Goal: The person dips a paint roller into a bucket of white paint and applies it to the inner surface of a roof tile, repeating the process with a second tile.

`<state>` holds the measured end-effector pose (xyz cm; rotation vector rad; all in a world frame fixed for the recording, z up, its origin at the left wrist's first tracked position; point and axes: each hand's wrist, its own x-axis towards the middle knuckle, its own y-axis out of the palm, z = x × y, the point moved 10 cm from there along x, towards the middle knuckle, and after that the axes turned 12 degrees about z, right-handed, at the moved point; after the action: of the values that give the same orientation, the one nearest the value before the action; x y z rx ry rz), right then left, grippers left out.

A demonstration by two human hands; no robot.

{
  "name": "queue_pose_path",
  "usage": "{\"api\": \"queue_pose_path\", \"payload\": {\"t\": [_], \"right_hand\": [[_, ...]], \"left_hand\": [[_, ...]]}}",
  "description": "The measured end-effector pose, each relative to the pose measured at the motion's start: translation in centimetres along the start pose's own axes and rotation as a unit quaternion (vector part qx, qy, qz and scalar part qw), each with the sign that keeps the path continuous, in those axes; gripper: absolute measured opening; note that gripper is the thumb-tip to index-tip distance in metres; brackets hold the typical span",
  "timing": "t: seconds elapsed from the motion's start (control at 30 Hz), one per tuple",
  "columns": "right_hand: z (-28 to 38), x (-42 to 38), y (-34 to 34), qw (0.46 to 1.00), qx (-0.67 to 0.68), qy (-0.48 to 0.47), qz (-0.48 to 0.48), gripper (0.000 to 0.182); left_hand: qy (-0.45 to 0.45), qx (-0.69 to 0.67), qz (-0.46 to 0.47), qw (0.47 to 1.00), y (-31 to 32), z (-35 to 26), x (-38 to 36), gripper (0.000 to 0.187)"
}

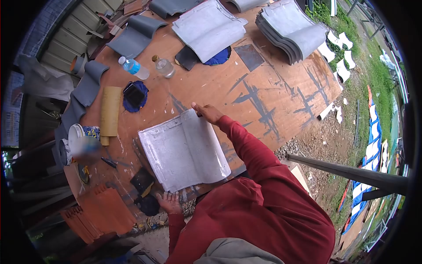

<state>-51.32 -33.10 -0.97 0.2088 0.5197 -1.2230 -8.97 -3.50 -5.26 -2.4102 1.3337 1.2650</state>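
A wavy roof tile [182,152] with a wet-looking, pale grey-white surface lies on the wooden table in front of me. My right hand [209,113] grips its far edge, the thumb pointing outward and the other fingers curled at the rim, partly hidden. At the near left corner of the tile is my left hand [169,203], fingers spread and stretched toward the edge. Whether those fingertips bear any of the tile's weight cannot be seen. Beside that hand are a dark square pad [142,181] and a round black piece [147,204].
On the table [290,112] stand a water bottle [134,67], a clear bottle [165,68], a paint bucket [83,138] and a yellow roll [110,112]. A phone [134,94] lies on blue cloth. Stacked pale tiles [290,31] sit far right; orange tiles [103,211] lie left.
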Motion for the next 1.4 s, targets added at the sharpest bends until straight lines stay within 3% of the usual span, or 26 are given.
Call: {"api": "queue_pose_path", "payload": {"t": [0.13, 0.27, 0.4, 0.53, 0.6, 0.67, 0.7, 0.77, 0.83, 0.93, 1.0, 1.1, 1.2, 1.23, 1.3, 1.4], "right_hand": [[0.8, -1.6, -0.5, 0.999, -0.048, -0.026, 0.005, 0.096], [-1.8, -6.4, -5.2, 0.998, 0.041, -0.001, -0.046, 0.098], [-4.3, -13.0, -14.2, 0.978, 0.113, -0.003, -0.174, 0.099], [-3.4, -18.3, -25.6, 0.963, 0.054, 0.004, -0.266, 0.096], [-4.7, -16.6, -31.4, 0.957, 0.063, 0.007, -0.281, 0.109], [-3.3, -15.1, -35.8, 0.973, 0.01, 0.036, -0.229, 0.124], [-3.1, -13.9, -38.2, 0.961, -0.038, 0.04, -0.27, 0.128], [-1.2, -11.5, -40.5, 0.965, -0.084, 0.058, -0.241, 0.112], [-0.1, -9.0, -41.7, 0.979, -0.079, 0.051, -0.18, 0.122], [1.5, -7.3, -43.1, 0.975, -0.099, 0.022, -0.195, 0.115], [0.1, -5.0, -45.2, 0.98, -0.087, 0.076, -0.163, 0.116], [1.5, -3.7, -45.3, 0.989, -0.007, 0.031, -0.145, 0.103], [1.7, 0.2, -48.9, 0.983, -0.077, -0.046, -0.158, 0.099], [-0.2, 1.7, -50.3, 0.993, -0.04, 0.038, -0.1, 0.087], [0.3, 3.4, -51.7, 0.984, -0.127, -0.006, -0.123, 0.083], [2.0, 2.9, -52.7, 0.943, -0.277, -0.063, -0.172, 0.079]], "left_hand": [[0.017, 0.062, -0.011, 0.998, 1.0, -1.2, -0.2, 0.089], [0.017, 0.127, 0.024, 0.991, 4.0, -3.4, 1.1, 0.078], [0.006, 0.189, 0.104, 0.977, 14.7, -3.3, 1.2, 0.077], [-0.065, 0.201, 0.217, 0.953, 25.8, 2.0, 2.2, 0.088], [-0.094, 0.17, 0.231, 0.953, 30.7, 5.7, 1.5, 0.093], [-0.112, 0.146, 0.239, 0.954, 34.2, 9.0, 0.9, 0.096], [-0.122, 0.133, 0.242, 0.953, 35.7, 10.7, 0.5, 0.096], [-0.125, 0.113, 0.262, 0.95, 37.8, 12.9, 0.1, 0.1], [-0.122, 0.088, 0.265, 0.952, 38.6, 14.1, -0.8, 0.103], [-0.136, 0.062, 0.288, 0.946, 39.4, 15.1, -1.2, 0.098], [-0.137, 0.039, 0.274, 0.951, 39.1, 15.6, -0.9, 0.098], [-0.148, 0.031, 0.288, 0.946, 40.2, 17.1, -1.9, 0.1], [-0.157, 0.01, 0.332, 0.93, 41.9, 19.4, -2.3, 0.1], [-0.161, 0.046, 0.322, 0.932, 43.0, 19.1, -3.1, 0.099], [-0.163, 0.176, 0.416, 0.877, 44.1, 19.6, -2.5, 0.094], [-0.099, 0.385, 0.451, 0.799, 44.0, 16.9, -1.8, 0.071]]}}
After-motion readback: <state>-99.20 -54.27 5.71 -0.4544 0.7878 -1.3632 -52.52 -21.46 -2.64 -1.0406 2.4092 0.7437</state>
